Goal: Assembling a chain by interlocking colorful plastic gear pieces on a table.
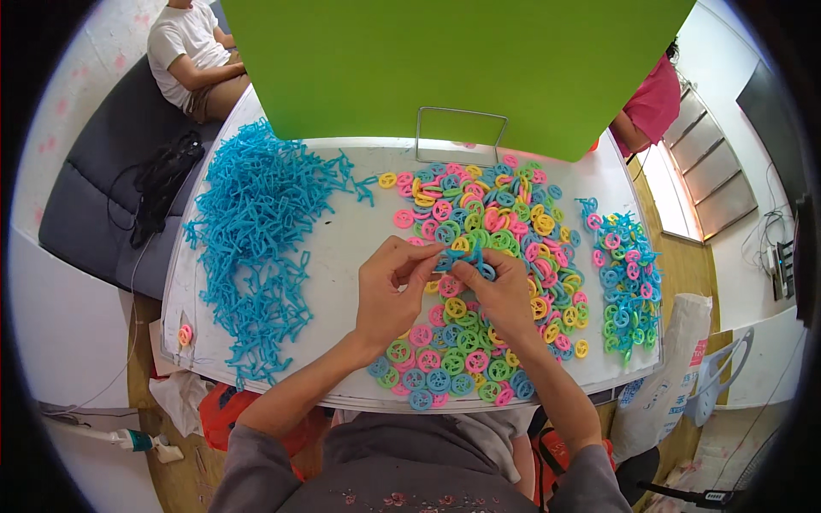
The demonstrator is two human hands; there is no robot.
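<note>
Both hands meet mid-desk (pixel 342 248), pinched together on one blue stick (pixel 451 259) lying roughly 9-to-3 between them; left hand (pixel 392 295) and right hand (pixel 496 295) are equally close. Wheel pile (pixel 487 248) sits right under them, blue stick heap (pixel 256 248) at 9 o'clock.

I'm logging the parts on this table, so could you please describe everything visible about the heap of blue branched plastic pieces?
The heap of blue branched plastic pieces is a loose tangle of thin, glossy light-blue stick shapes with forked arms. It lies on the left part of the white table, reaching from near the far edge to near the near edge, with a few strays toward the centre. Neither hand touches it.
</note>
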